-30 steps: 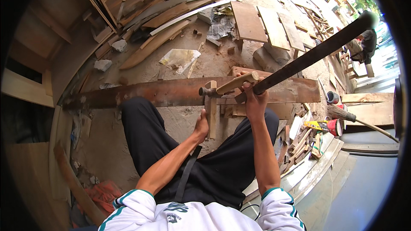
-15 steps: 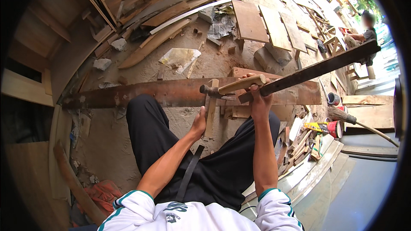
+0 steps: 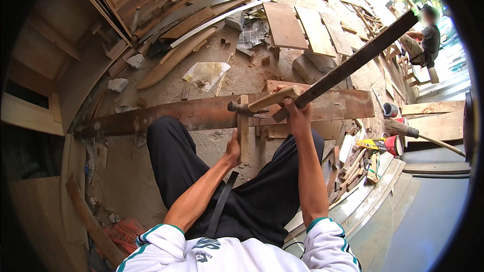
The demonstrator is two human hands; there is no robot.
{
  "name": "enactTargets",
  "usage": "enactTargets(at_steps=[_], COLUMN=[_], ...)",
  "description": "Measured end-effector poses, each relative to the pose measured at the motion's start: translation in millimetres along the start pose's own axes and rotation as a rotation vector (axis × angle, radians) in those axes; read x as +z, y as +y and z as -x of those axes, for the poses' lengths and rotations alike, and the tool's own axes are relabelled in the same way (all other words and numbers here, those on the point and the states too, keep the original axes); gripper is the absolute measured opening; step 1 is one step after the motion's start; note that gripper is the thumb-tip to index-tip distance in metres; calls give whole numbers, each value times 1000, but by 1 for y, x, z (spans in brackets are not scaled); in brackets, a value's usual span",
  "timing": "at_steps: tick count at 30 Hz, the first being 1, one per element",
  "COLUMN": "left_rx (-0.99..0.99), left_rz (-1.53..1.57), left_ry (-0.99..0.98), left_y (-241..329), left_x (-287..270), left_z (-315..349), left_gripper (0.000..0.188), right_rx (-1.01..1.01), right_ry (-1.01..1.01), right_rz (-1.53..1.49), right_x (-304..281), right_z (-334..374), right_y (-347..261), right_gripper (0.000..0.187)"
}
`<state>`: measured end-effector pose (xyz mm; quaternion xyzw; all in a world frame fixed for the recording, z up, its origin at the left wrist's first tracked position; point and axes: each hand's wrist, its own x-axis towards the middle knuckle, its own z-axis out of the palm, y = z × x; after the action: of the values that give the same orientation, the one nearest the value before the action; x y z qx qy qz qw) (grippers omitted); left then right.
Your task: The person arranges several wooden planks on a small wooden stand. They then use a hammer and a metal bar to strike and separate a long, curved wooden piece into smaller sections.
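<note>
Closed around a short, pale wooden batten (image 3: 244, 136), my left hand (image 3: 233, 148) keeps it roughly upright between my knees. My right hand (image 3: 299, 116) grips the wooden handle of a claw hammer (image 3: 272, 98) together with a long dark bar (image 3: 358, 64). That bar slants up and away to the right; whether it is wood or metal I cannot tell. The hammer's head is at the batten's upper part, partly over it, though contact is unclear. Beneath both tools lies a long reddish-brown plank (image 3: 201, 111), running across in front of my knees.
Three flat boards (image 3: 285, 25) lie beyond the plank. Curved offcuts (image 3: 176, 63) are piled at the far left. To the right are a broom (image 3: 402, 127), a red and yellow container (image 3: 388, 145) and wood scraps. Another person (image 3: 428, 40) sits at the far right.
The dark bar has swung, its far end moving up and to the left into a steeper slant. Both hands keep their holds; the view has shifted slightly.
</note>
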<state>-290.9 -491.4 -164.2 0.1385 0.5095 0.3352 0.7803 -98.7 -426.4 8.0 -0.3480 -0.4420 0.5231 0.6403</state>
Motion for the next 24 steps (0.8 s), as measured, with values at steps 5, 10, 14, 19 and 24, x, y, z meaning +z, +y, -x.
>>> enactTargets(at_steps=[5,10,14,19,24], left_rx=[90,405,1005,1093,713], left_rz=[-219,-1051,-870,-1181,-919], left_ry=[30,386,289,-345,-632], left_y=[-3,47,129,173,187], left_x=[-10,-26,39,97,121], left_z=[-2,18,91,63,35], left_gripper=[72,53,29,48,56], right_rx=[43,42,45,73,112], right_ry=[-35,-47,-45,-88,-36], right_rz=[6,6,35,83,306], right_x=[0,-3,-9,-4,2], right_z=[2,3,4,0,5], right_y=[1,0,-6,-12,-33], right_gripper=[24,20,21,22,17])
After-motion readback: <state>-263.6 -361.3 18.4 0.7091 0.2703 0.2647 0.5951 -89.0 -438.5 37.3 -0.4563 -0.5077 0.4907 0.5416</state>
